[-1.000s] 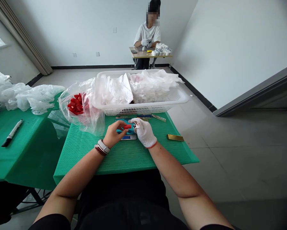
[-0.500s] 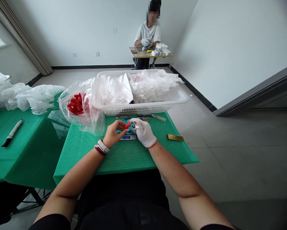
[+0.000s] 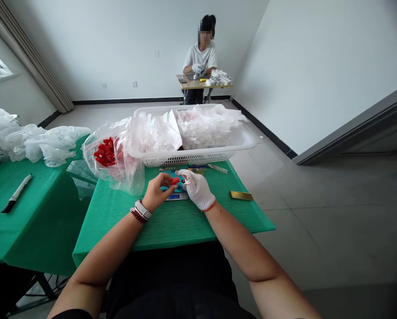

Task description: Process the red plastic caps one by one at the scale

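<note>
Head view: you look down on both hands, working close together above the middle of the worktop.

Left grip: your bare left hand (image 3: pixel 157 193) is closed, its fingertips apparently pinching a small red plastic piece (image 3: pixel 175 180) just beside the glove.

Right grip: your right hand (image 3: pixel 196 189), in a white knit glove with a red cuff, has its fingers bunched at a small dark item (image 3: pixel 185 180). It is too small to tell whether they are gripping it.

Handling: judged from this hold, a fingertip pinch suits so small a piece; keeping both hands this close steadies it.

Wrist: a smartwatch (image 3: pixel 141 209) and a red beaded bracelet (image 3: pixel 138 215) sit on your left wrist, clear of the piece.

Below the hands: a small digital scale (image 3: pixel 177 196) lies near the worktop's far edge.

Left of the hands: a clear plastic bag (image 3: pixel 127 177) slumps at the far left corner, holding a heap of red plastic pieces (image 3: pixel 104 153).

Far edge: a white plastic basket (image 3: pixel 191 158) overhangs it, packed with clear plastic bags (image 3: pixel 156 133).

Right side: a brass-coloured bar (image 3: pixel 241 195) lies near the right edge.

Worktop: a green mesh mat (image 3: pixel 171 235) covers it.

Beyond: a co-worker (image 3: pixel 200 57) sits at a far table (image 3: pixel 188 84), gloved hands together.
</note>
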`<state>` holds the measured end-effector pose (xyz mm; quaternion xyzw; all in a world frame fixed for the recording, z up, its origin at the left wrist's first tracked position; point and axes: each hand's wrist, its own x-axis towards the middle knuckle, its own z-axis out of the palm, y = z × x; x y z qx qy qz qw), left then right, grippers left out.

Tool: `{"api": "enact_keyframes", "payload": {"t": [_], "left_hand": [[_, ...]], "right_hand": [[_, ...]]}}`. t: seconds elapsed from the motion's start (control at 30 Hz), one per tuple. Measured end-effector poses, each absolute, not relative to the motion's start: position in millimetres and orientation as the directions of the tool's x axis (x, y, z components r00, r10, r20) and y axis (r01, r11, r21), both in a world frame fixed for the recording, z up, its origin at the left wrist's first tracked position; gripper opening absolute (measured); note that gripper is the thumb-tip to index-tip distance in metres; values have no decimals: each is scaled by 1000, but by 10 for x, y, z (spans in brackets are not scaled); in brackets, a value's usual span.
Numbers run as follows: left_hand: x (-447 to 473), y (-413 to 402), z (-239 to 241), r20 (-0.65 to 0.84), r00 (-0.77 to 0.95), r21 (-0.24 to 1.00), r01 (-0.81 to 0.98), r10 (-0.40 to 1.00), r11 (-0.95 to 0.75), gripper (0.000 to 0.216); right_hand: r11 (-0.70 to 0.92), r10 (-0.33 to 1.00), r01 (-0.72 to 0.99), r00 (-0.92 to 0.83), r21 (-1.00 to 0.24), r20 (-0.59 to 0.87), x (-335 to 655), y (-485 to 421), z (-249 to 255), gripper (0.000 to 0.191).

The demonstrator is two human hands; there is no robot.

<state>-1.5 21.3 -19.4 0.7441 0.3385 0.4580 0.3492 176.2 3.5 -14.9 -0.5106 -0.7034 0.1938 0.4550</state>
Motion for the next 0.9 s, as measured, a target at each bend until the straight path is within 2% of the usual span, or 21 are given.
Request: {"api": "enact_keyframes", "payload": {"t": [0.2, 0.43, 0.73, 0.9], "left_hand": [[-34, 243, -195, 442, 387, 816, 202, 809, -542, 20], [-40, 281, -261, 408, 412, 831, 202, 815, -518, 19], [-34, 269, -247, 421, 413, 832, 179, 808, -525, 24], [-32, 274, -259, 439, 394, 825, 181, 808, -536, 25]], "right_hand": [[381, 903, 532, -37, -756, 429, 1752, 44, -123, 50], [396, 891, 561, -46, -726, 451, 1811, 127, -316, 43], [363, 910, 538, -30, -760, 414, 1800, 120, -307, 45], [406, 893, 534, -62, -741, 445, 1807, 146, -331, 40]]}}
